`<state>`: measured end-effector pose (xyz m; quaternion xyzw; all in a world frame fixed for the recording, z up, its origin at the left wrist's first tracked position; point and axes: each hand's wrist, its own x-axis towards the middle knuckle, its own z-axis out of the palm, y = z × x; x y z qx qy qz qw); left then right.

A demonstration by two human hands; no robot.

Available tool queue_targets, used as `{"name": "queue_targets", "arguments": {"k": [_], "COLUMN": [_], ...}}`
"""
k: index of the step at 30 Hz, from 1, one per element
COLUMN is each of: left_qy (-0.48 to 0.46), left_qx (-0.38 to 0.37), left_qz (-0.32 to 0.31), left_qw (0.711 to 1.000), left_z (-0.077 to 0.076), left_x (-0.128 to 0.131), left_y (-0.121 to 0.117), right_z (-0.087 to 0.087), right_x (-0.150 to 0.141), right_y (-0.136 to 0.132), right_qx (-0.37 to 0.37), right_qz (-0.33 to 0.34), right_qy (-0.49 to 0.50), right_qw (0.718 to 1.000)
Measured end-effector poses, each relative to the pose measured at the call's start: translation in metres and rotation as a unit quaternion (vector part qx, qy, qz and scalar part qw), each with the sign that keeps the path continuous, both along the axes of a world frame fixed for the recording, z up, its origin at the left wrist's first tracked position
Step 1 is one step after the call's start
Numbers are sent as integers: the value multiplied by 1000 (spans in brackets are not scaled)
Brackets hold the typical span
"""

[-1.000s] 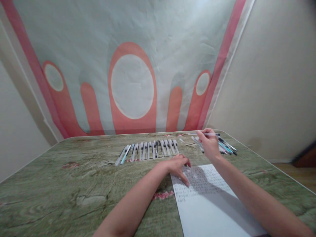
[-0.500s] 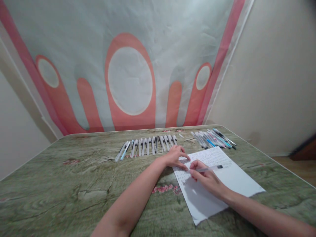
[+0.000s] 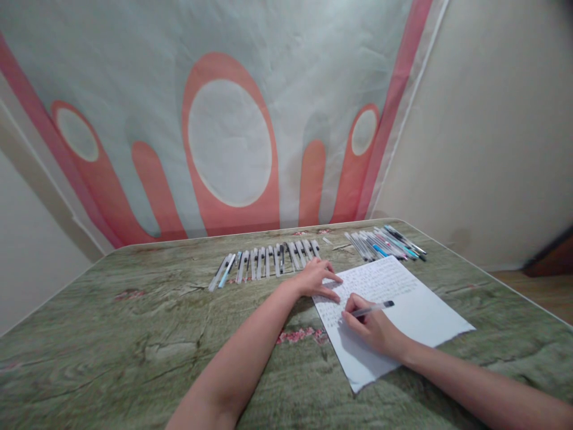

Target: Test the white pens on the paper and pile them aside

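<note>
A sheet of white paper (image 3: 430,310) lies at a slant on the table, its upper part covered with lines of dark handwriting. My right hand (image 3: 373,325) rests on the sheet, fingers closed around a clear pen (image 3: 371,309) with a black end that points up to the right. The pen's writing tip is hidden behind my fingers, near the left edge of the writing. My left hand (image 3: 319,279) lies on the paper's upper left edge, with thumb and fingers spread and nothing held in them.
Beyond my left hand, several pens (image 3: 268,263) lie side by side in a row. A looser pile of pens (image 3: 380,243), some with blue parts, lies at the back right. The wood-patterned table (image 3: 147,352) meets a hanging printed cloth (image 3: 230,143) behind.
My right hand has moved slightly down with the pen, which now lies at a different slant on the paper. My left hand stays at the sheet's edge. The view has shifted a little.
</note>
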<state>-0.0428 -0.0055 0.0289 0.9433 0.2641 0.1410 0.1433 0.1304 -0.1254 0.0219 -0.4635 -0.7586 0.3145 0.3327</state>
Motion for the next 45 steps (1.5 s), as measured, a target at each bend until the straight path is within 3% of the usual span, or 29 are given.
{"name": "queue_targets", "arguments": {"k": [28,34,37,41,43,45], "left_qy": [6,0,-1,0,0,-2], "left_qx": [-10,-17,-22,-22,-20,-21], "left_qz": [-6,-4,-6,-7,-6,-5], "left_qw": [1000,1000,1000,1000,1000,1000], "left_z": [2,3,4,3,1,0], "left_x": [0,0,0,-1,-2,-1], "left_y": [-1,-1,-2,-2,-2,-2], "right_z": [0,2,3,6,9,13], "right_x": [0,4,4,13,26,43], "right_y": [1,6,15,36,54,76], "right_qx": [-3,-47,-140,-280,-308,-291], "right_qz": [10,-11,-46,-93,-122,-154], "right_qy": [20,71,159,317,358,375], "right_qw": [1000,996,976,902,873,867]}}
